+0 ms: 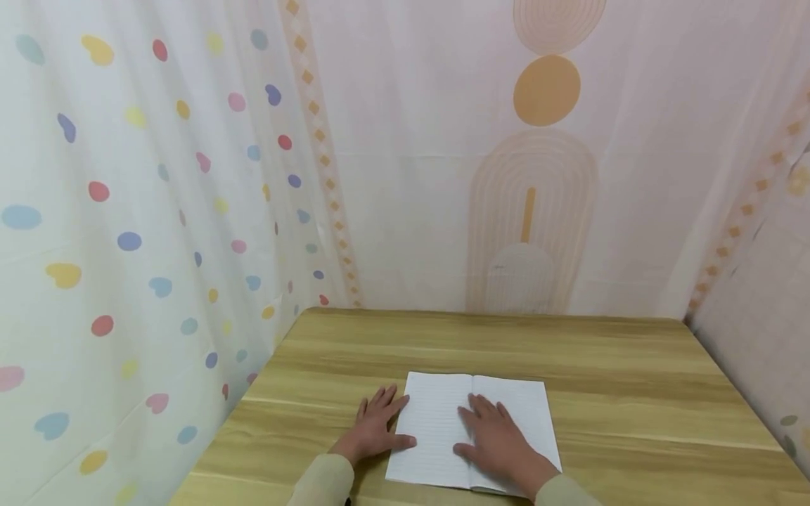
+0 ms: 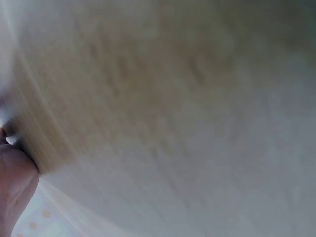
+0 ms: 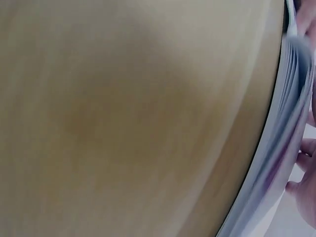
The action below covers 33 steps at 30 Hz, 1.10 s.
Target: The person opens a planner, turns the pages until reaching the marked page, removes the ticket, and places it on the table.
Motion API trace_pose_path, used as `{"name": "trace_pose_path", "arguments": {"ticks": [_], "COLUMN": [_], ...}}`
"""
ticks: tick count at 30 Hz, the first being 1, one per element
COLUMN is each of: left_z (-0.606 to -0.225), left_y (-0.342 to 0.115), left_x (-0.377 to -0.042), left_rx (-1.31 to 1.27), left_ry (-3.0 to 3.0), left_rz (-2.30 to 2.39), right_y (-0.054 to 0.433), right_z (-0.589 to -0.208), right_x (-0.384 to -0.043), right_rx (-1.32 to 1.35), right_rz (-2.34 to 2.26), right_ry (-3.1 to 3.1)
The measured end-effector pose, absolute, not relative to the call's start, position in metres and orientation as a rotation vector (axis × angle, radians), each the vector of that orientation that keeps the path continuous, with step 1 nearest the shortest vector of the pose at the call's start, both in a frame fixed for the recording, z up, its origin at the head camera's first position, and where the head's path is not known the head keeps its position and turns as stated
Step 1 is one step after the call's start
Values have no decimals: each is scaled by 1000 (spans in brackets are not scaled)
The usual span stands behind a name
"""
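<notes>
An open notebook (image 1: 436, 429) with lined white pages lies flat near the front of the table. My left hand (image 1: 375, 430) rests at its left edge, fingers straight and spread, the thumb and index fingertip reaching onto the left page. Across the right page and the centre fold lies my right hand (image 1: 496, 443), palm down with fingers extended. In the right wrist view, the notebook's page edges (image 3: 276, 143) fan slightly apart, with the right hand (image 3: 305, 182) on top. The left wrist view catches only part of the left hand (image 2: 17, 180) at its lower left, above the blurred tabletop.
The wood-grain table (image 1: 633, 393) extends beyond the notebook to both sides and to the back. A curtain with coloured dots (image 1: 158, 284) hangs along the left, and a pale patterned curtain (image 1: 405, 211) hangs behind the far edge. Another curtain (image 1: 772, 309) borders the right.
</notes>
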<state>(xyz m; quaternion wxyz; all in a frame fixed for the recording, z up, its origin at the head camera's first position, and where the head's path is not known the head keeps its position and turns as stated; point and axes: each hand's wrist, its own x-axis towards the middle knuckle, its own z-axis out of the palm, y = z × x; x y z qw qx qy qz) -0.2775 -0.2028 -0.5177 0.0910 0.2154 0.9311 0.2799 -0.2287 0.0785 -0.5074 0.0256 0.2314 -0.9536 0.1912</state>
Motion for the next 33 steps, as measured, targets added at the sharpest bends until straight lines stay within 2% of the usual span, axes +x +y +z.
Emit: {"name": "trace_pose_path", "arguments": {"ticks": [13,33], "left_z": [-512,-510], "left_y": [-198,-198], "left_x": [-271,-273], "left_rx": [618,614], "left_ry": [2764,2776], "left_rz": [801,805], "right_y": [186,188], "right_z": [-518,-509], "right_x": [-249,-252], "right_rx": [184,210], "right_rz": [594,632], "right_ry": [-3055,-3062]}}
